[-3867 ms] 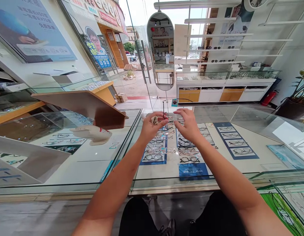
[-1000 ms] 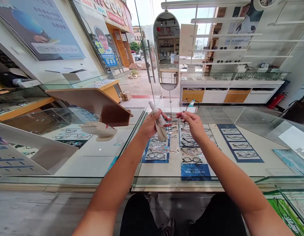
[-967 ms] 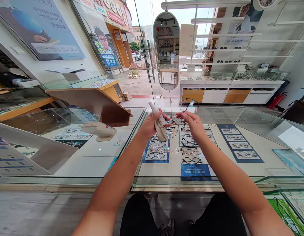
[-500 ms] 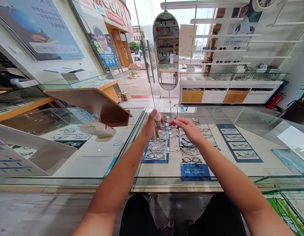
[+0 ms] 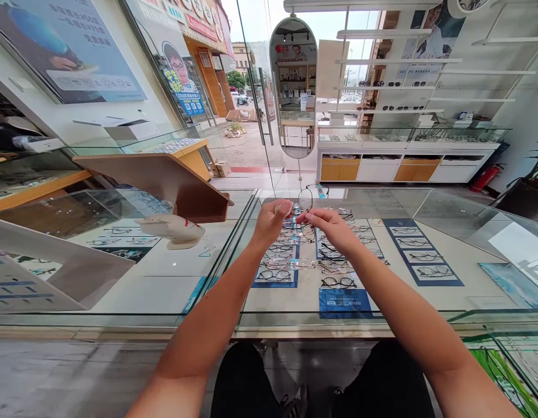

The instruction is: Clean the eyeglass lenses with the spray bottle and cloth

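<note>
My right hand pinches a pair of eyeglasses with a thin dark frame; one round lens stands up above the fingertips. Close beside it on the left, my left hand is closed in a fist. The small bottle with a white top seen in it earlier is now mostly hidden by the fingers. Both hands are over the glass-topped display counter. Under them, rows of eyeglasses lie on blue and white cards, and a dark-framed pair sits nearer to me.
At the left, a brown wooden board leans over the counter near a pale hand-shaped stand. A white panel stands at the near left. Ahead are an oval mirror and a low cabinet.
My left hand has turned and shifted slightly, so the bottle that showed in it is mostly out of sight. The eyeglasses in my right hand have moved slightly left.
</note>
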A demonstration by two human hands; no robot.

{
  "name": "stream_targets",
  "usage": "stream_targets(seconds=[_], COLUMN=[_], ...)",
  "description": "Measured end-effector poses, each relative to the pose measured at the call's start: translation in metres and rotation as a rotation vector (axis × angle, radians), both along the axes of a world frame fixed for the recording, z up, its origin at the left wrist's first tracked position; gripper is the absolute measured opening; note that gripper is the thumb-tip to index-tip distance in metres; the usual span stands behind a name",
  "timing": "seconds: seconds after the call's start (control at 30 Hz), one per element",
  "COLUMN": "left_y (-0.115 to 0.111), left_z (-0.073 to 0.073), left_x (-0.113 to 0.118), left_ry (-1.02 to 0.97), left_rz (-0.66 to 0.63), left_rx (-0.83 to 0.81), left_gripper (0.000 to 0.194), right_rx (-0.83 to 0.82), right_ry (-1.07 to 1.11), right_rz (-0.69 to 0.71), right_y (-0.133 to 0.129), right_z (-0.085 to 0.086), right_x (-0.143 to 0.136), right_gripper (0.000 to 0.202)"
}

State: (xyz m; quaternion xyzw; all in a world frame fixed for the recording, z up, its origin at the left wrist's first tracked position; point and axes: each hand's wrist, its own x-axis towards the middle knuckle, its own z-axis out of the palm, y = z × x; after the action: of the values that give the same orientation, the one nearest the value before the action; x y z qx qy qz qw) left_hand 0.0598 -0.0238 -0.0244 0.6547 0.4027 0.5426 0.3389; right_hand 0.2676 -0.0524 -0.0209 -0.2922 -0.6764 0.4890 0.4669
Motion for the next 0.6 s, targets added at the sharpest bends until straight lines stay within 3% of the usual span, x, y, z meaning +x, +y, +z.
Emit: stream_targets(seconds=[0.17,0.4,0.5,0.6], left_y=[0.000,0.000,-0.002,0.000], left_z=[0.001,-0.003,-0.006,-0.008], left_x=[-0.001,-0.003,-0.001,-0.003], left_ry=[0.007,0.143,0.255,0.245], left_rz=[-0.009,-0.019,-0.032,-0.071], left_rx=[0.025,0.041,0.053,0.042], left_gripper=[0.072,0.067,0.058,0.062], right_rx=[-0.043,-0.202,-0.215,-0.219], right_ry=[0.027,0.286,0.307,0.303], right_rz=[0.023,-0.027,-0.048,-0.064], right_y=[0.005,0.015,0.018,0.020], right_z=[-0.006,-0.010,-0.012,-0.012], right_x=[0.001,0.006,0.006,0.005], right_gripper=[0.039,0.041,0.043,0.044])
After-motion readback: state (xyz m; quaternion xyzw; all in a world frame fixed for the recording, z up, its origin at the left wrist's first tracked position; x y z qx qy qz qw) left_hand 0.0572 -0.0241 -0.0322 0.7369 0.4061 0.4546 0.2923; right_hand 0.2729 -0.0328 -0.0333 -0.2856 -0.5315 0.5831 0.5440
